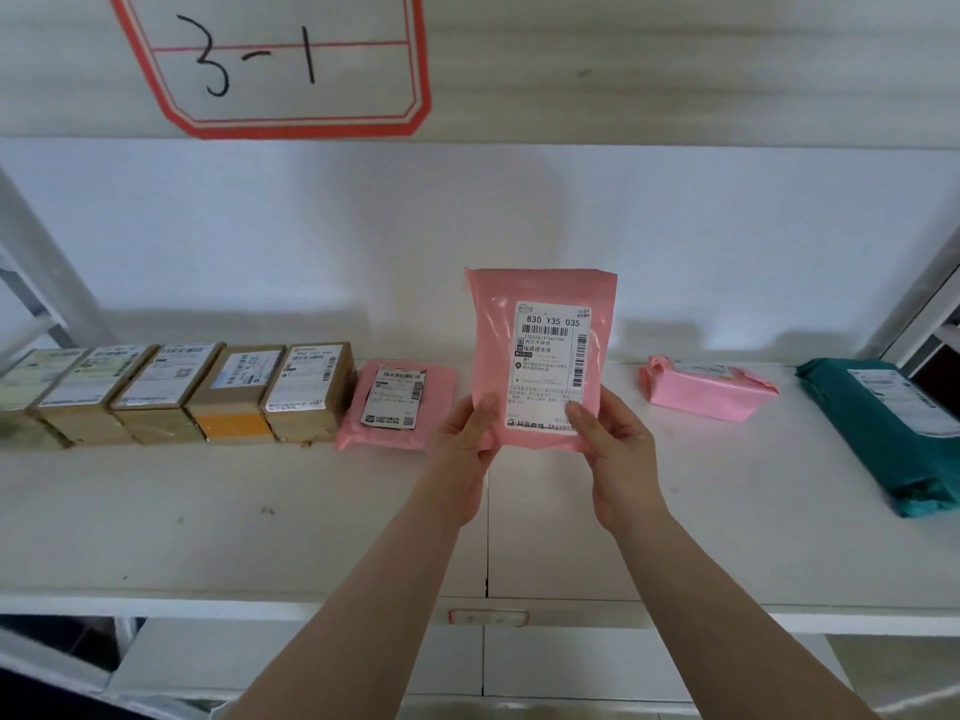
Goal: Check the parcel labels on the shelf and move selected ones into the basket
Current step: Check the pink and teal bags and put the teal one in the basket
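Both hands are holding a pink mailer bag (540, 356) upright above the white shelf (260, 511), its shipping label (551, 363) facing the camera and reading "830 Y35 035". The left hand (465, 459) is pinching the bag's lower left corner, thumb in front and fingers curled behind; the right hand (615, 459) is gripping the lower right corner the same way, thumb lying on the label. On the shelf, a row of five cardboard boxes (171, 392) is standing at the left, touching one another, with a flat pink parcel (397, 405) just beside them. To the right are lying a folded pink parcel (706, 387) and, well apart, a teal parcel (883, 433). A red-bordered sign (270, 59) above is reading "3-1".
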